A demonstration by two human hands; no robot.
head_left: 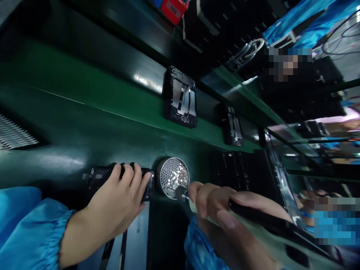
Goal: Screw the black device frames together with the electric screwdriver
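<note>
My left hand (118, 200) lies over the top end of a flat black device housing (98, 180) with a pale silvery panel, its bent fingers gripping the far edge. The housing resembles an opened phone or tablet. In my right hand (212, 198) is a pale green and black electric screwdriver (270, 240), pointing up and to the left. Its dark tip is at the near rim of a round metal screw dish (168, 170), whose perforated top carries small shiny screws. Whether the tip touches a screw I cannot tell.
Beyond the dish, a similar housing stack (182, 97) sits on the green bench ledge (112, 116), with another housing (233, 125) farther right. Dark stacked trays (239, 170) stand right of the dish. A red box (174, 9) is at the top. Blue-sleeved co-workers are across and right.
</note>
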